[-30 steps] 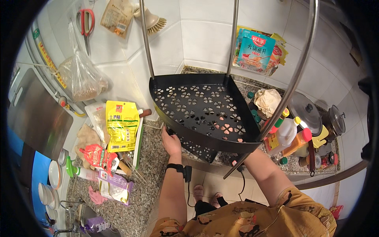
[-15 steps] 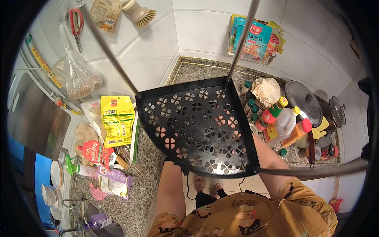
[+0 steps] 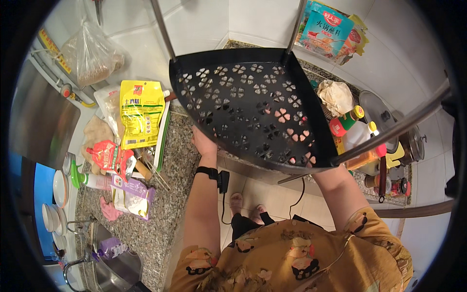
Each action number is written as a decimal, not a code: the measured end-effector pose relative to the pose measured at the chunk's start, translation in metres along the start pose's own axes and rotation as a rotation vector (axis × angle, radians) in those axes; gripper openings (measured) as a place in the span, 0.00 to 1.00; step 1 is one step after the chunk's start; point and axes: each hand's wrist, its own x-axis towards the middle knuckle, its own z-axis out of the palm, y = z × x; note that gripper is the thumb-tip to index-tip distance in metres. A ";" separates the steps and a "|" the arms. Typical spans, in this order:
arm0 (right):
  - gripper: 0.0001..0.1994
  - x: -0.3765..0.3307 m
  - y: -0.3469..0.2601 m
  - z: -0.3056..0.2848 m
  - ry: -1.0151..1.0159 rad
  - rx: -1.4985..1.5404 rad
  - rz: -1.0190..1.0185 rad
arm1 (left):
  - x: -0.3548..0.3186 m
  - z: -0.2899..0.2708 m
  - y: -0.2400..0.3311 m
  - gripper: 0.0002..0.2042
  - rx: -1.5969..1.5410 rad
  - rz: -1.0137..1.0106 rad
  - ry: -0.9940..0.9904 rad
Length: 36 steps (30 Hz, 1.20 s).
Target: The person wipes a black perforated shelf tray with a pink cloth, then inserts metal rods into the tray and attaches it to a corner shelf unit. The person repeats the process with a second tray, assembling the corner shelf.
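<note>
A black quarter-round corner shelf [image 3: 233,114], punched with clover-shaped holes and edged by a raised rim, fills the middle of the view. Metal posts rise from its corners. At the shelf's front left edge, my left hand [image 3: 203,142] shows in part, curled; whatever it grips is hidden. My right forearm [image 3: 340,187] reaches under the front right corner, and the shelf covers that hand. Skin tones show through some holes on that side. A black band with a small device [image 3: 223,182] sits on my left wrist.
Left counter: yellow packet [image 3: 142,114], red pouch [image 3: 111,158], spray bottle [image 3: 95,180], purple packet [image 3: 132,197], sink [image 3: 116,270]. A clear bag [image 3: 97,61] hangs above. Right counter: crumpled cloth-like bundle [image 3: 335,97], several sauce bottles [image 3: 346,121], dark pot lid [image 3: 377,112]. Sachets [image 3: 326,31] are against the wall.
The view has shifted, and the shelf sits higher in it, slightly farther from me. My left hand, hidden before, now shows past the shelf's edge.
</note>
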 end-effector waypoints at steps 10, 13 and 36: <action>0.18 0.003 -0.002 0.003 -0.029 -0.026 0.002 | -0.014 -0.016 0.039 0.37 0.628 0.072 -0.317; 0.18 -0.001 -0.001 0.002 -0.034 -0.030 0.004 | -0.018 -0.016 0.045 0.39 0.648 0.099 -0.306; 0.19 0.019 -0.021 0.013 -0.140 -0.074 -0.046 | -0.248 0.007 0.101 0.26 0.203 0.430 -0.901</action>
